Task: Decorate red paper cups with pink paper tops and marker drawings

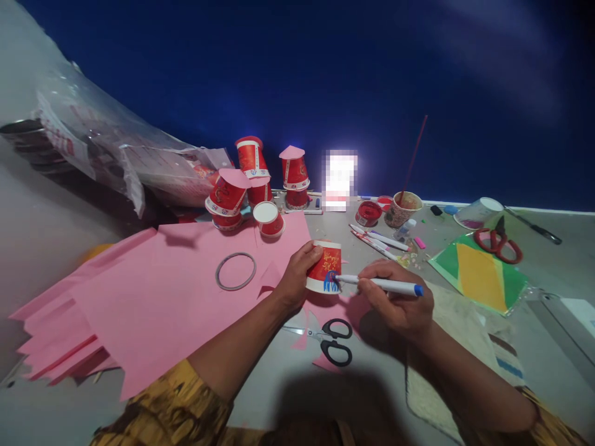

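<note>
My left hand [297, 272] is closed around a red paper cup [324, 267] with gold lettering and a white rim at its lower end. Blue strokes mark the cup's lower right side. Between the fingers of my right hand [403, 302] is a white marker [385, 284] with a blue end, its tip touching or very close to the blue strokes. Below the cup lie black-handled scissors [335, 341] among pink paper scraps. Pink paper sheets [153, 291] spread to the left, with a grey ring [235, 271] on top.
Stacked red cups [227, 197] with pink paper tops stand at the back, beside a plastic bag [153, 161]. Markers [379, 240], a paint pot [369, 213], a cup with a thin stick [403, 210] and red-handled scissors [498, 244] sit right. A cloth [432, 347] lies under my right forearm.
</note>
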Available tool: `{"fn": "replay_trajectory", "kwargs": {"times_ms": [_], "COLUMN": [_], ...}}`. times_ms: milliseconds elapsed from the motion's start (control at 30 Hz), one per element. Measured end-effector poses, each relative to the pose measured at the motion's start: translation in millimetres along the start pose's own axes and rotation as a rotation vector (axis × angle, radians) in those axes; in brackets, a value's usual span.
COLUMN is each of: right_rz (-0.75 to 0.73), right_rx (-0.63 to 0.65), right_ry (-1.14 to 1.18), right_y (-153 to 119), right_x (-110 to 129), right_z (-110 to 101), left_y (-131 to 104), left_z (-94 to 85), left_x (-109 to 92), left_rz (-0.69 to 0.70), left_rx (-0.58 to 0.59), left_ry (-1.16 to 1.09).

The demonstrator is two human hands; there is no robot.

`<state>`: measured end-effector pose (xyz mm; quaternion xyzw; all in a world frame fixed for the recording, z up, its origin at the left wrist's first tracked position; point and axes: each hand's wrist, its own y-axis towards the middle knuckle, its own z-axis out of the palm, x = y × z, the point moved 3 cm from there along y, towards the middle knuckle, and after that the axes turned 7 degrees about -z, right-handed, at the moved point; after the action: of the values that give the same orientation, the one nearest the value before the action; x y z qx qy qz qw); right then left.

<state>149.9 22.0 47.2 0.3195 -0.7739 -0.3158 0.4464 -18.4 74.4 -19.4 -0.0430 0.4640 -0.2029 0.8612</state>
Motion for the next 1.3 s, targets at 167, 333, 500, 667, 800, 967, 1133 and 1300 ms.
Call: {"fn": "replay_trajectory", "kwargs": {"times_ms": [167,333,500,667,800,967,1133,1300], "right_rz": [-0.043,-0.052,-0.062,0.039,0.083,0.09,0.109,0.143], "right_rx": [0.029,0.116,0.114,0.108,0.072,0.08,0.047,0.052], "right_ry": [0.01,0.009,0.006,0.043,0.063,0.075,0.026,0.072], "right_y": [-0.6,-0.7,2.2,0.8,-0.8,1.1,1.6,-0.9], "right_x": [-0.3,1.5,3.8,1.3,-0.7,-1.5,-3.0,-3.1], "right_z": [1.5,1.6,0.2,1.3,0.9,-1.9,-3.9,-2.4], "left_y": [0.5,1.3,1.3,1.4,2.1,3.0,4.2,5.0], "left_z": [-1.6,-4.0,-4.3,-4.1,-4.7,-6.7,-8.2,-9.2], "left_x": [0.9,3.1,3.5,2.8,2.5,4.7,5.9,6.7], "left_rz": [0.019,0.026,0.02,0.016,0.027,0.007,0.001,-0.013], "left_rx": [-0.012,-0.02,-0.024,-0.026,-0.026,-0.04,-0.058,-0.046], "left_ry": [0.005,0.018,0.02,0.018,0.018,-0.018,-0.058,-0.08]}}
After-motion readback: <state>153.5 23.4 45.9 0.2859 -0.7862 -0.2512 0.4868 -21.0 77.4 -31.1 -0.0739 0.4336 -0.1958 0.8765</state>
